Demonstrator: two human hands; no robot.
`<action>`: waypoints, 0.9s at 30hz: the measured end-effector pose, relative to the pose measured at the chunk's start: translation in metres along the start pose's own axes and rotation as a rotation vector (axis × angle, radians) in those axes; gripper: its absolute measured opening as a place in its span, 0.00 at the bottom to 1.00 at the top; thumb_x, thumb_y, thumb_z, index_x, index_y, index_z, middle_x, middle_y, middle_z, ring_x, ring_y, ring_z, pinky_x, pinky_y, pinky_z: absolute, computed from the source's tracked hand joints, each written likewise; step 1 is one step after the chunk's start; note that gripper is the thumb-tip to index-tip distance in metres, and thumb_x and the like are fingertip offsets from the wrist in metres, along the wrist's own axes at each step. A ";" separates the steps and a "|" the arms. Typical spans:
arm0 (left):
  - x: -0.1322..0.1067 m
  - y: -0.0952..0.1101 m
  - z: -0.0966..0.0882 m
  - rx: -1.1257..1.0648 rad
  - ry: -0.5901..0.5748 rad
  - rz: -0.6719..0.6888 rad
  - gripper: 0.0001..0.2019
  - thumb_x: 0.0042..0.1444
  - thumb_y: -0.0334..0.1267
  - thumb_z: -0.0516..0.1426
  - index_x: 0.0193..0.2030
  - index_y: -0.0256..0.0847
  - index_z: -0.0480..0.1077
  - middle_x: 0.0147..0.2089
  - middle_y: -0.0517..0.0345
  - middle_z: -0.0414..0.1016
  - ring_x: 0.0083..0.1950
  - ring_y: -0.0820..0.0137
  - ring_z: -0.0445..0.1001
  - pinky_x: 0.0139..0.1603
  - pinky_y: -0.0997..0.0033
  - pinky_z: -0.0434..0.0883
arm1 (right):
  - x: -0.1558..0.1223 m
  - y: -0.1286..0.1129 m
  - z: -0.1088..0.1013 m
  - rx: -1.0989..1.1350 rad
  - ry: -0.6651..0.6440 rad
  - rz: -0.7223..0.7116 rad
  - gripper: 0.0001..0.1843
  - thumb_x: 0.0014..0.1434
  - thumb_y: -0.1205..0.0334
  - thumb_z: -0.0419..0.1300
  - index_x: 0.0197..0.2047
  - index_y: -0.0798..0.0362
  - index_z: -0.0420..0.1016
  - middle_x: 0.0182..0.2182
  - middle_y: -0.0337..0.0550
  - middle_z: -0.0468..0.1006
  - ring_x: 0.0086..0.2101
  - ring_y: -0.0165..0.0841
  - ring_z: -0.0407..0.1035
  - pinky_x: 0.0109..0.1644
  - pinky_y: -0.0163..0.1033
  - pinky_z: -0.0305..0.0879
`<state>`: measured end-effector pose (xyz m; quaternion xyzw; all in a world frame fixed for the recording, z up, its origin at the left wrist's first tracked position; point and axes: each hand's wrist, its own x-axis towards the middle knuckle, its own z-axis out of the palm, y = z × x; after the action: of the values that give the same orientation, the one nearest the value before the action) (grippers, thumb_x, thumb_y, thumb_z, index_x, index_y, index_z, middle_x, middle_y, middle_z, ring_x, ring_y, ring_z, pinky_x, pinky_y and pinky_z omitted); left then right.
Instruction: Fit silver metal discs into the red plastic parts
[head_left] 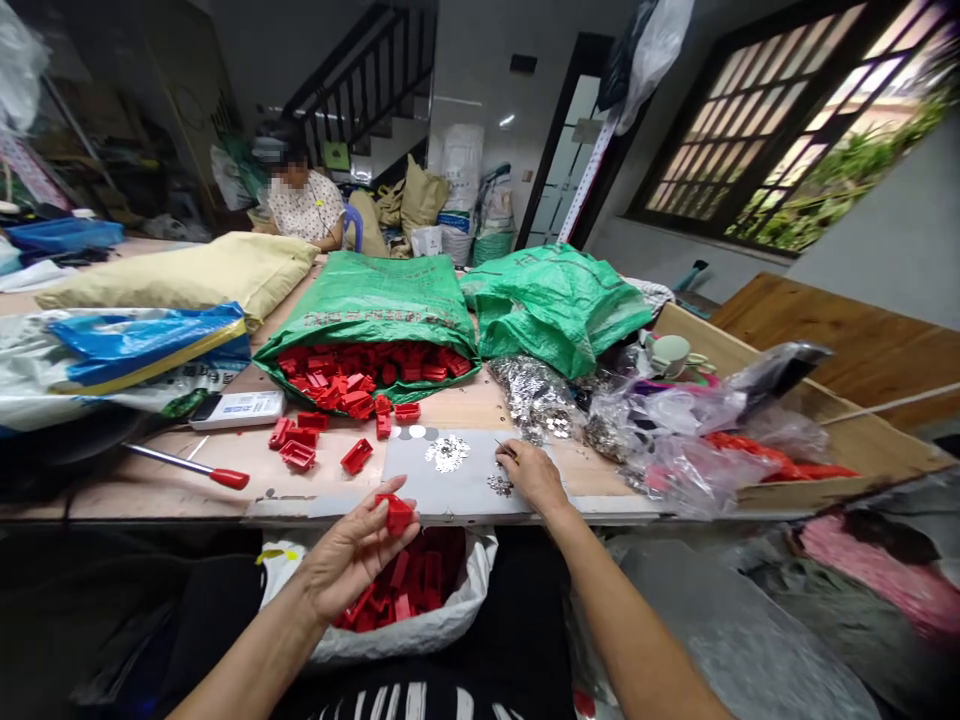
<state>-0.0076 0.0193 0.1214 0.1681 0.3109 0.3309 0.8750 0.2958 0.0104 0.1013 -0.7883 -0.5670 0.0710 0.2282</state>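
Note:
My left hand (pixel 358 552) is closed around a red plastic housing (pixel 396 513), held in the fingers above an open white sack (pixel 442 640) of similar red parts (pixel 405 590). On the table, my right hand (pixel 531 472) has its fingers pinched together over a small heap of tiny metal pieces (pixel 499 485). Something thin and dark shows at its fingertips, too small to name. Left of that hand, a pile of shiny metal discs (pixel 448 454) lies on a grey sheet (pixel 409 480). Several loose red housings (pixel 298 455) lie farther left.
A green sack (pixel 375 300) spills red housings onto the table. Beside it lie another green bag (pixel 559 300) and clear bags of metal parts (pixel 536 390). A red-handled tool (pixel 229 478) and a white device (pixel 238 408) are at left. A person (pixel 304 205) sits across the table.

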 end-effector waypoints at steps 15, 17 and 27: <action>0.000 -0.014 0.005 0.638 0.069 0.681 0.22 0.43 0.31 0.67 0.46 0.43 0.67 0.42 0.55 0.78 0.42 0.66 0.76 0.49 0.67 0.70 | -0.058 -0.096 -0.014 0.701 -0.214 -0.200 0.12 0.59 0.53 0.56 0.37 0.53 0.73 0.26 0.37 0.70 0.27 0.27 0.61 0.31 0.32 0.57; -0.003 -0.014 0.003 0.705 0.109 0.725 0.21 0.42 0.31 0.67 0.44 0.44 0.70 0.44 0.54 0.78 0.44 0.64 0.76 0.51 0.67 0.69 | -0.068 -0.110 -0.015 0.660 -0.226 -0.234 0.10 0.60 0.55 0.56 0.37 0.53 0.73 0.27 0.37 0.72 0.26 0.27 0.61 0.31 0.32 0.57; -0.014 -0.006 0.013 0.262 -0.118 0.222 0.27 0.51 0.40 0.63 0.59 0.46 0.64 0.36 0.59 0.75 0.34 0.71 0.74 0.41 0.68 0.71 | -0.080 -0.125 -0.019 0.602 -0.140 -0.304 0.07 0.60 0.59 0.57 0.36 0.53 0.73 0.25 0.37 0.73 0.23 0.26 0.61 0.28 0.32 0.58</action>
<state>-0.0041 0.0043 0.1340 0.3331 0.2792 0.3717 0.8204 0.1674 -0.0375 0.1611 -0.5853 -0.6457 0.2542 0.4193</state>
